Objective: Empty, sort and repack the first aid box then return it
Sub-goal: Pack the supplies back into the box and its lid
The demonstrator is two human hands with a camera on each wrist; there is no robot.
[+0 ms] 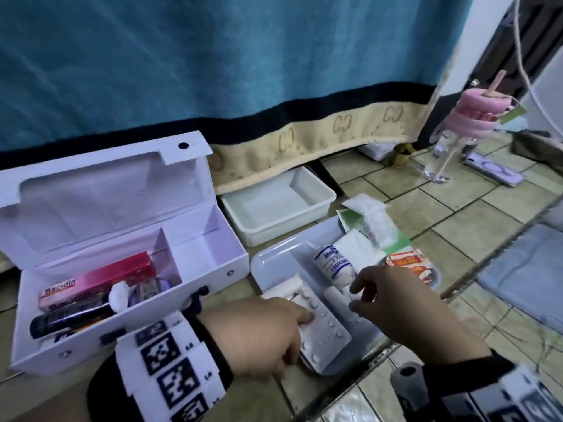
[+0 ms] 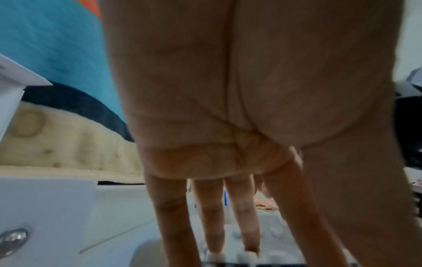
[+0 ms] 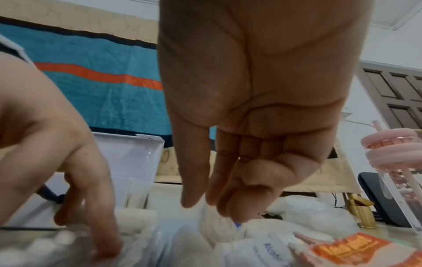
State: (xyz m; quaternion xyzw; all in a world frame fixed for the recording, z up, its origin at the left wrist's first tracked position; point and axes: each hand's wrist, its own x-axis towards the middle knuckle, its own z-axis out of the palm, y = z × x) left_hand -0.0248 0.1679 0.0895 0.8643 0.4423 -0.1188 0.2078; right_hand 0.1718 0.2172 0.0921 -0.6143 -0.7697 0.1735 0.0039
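Note:
The white first aid box point(image 1: 210, 263) stands open on the left, holding a pink Bacidin carton point(image 1: 97, 281), a dark tube point(image 1: 70, 319) and cotton. Beside it a pale blue tray point(image 1: 271, 260) holds a crepe bandage roll point(image 1: 333, 266), a small white roll point(image 1: 335, 296) and a blister pack of white pills point(image 1: 327, 333). My left hand point(image 1: 297, 339) reaches down with straight fingers, tips touching the blister pack point(image 2: 274, 233). My right hand point(image 1: 355, 296) hovers over the tray with loosely curled fingers point(image 3: 228, 204), holding nothing. An orange plaster packet point(image 1: 411, 264) lies at the tray's right edge.
An empty white tray point(image 1: 323, 193) sits behind, under the hanging teal blanket point(image 1: 213, 56). White and green packets point(image 1: 374, 226) lie past the blue tray. A pink-lidded bottle point(image 1: 457, 123) and a phone point(image 1: 493, 172) stand on the tiled floor at the right; a blue mat point(image 1: 524, 269) lies nearer.

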